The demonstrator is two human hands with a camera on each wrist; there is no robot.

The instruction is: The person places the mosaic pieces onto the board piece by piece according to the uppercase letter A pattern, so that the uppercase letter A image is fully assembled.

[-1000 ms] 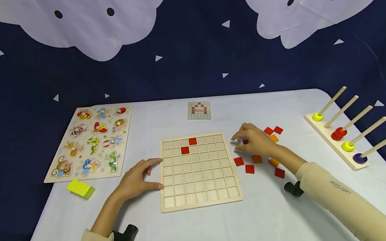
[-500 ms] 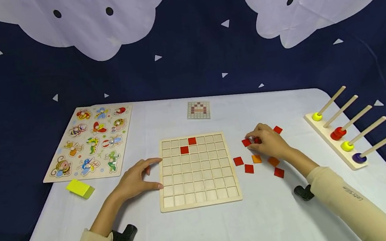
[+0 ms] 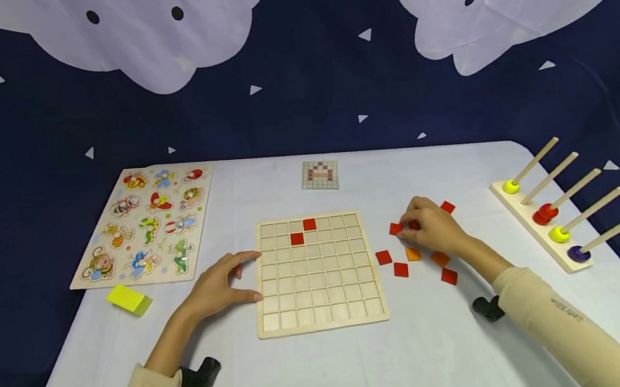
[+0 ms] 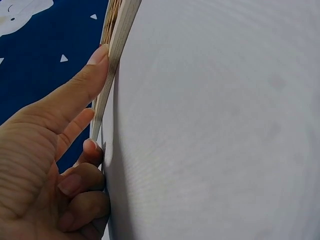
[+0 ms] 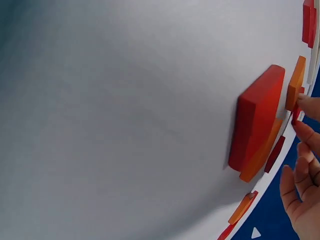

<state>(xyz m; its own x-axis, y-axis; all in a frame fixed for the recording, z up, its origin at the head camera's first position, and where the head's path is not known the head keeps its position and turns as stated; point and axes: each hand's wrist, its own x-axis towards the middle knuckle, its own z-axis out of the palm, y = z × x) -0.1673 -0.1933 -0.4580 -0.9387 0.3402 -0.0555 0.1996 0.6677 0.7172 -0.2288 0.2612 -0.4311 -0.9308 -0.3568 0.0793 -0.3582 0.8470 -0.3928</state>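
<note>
A square wooden grid board [image 3: 323, 316] lies in the middle of the table, with two red tiles in its upper cells. My left hand [image 3: 222, 286] rests its thumb and index finger, spread apart, against the board's left edge. In the left wrist view its other fingers curl loosely beside the edge. Right of the board, my right hand [image 3: 433, 225] has thumb and index fingertips at a red tile [image 3: 395, 228]. In the right wrist view those two fingertips pinch a red tile [image 5: 296, 114]. Another red tile [image 3: 414, 225] shows partly behind the fingers.
Several red and orange tiles lie about, including an orange tile [image 3: 413, 254]. A small pattern card [image 3: 319, 175] lies behind the board. At left are an insect puzzle [image 3: 147, 228] and a yellow block [image 3: 129, 300]; at right stands a peg rack [image 3: 543, 227] with rings.
My right hand has moved right, away from the board, and its fingertips have come to a red tile. Over the last half second it barely moves. My left hand stays at the board's edge.
</note>
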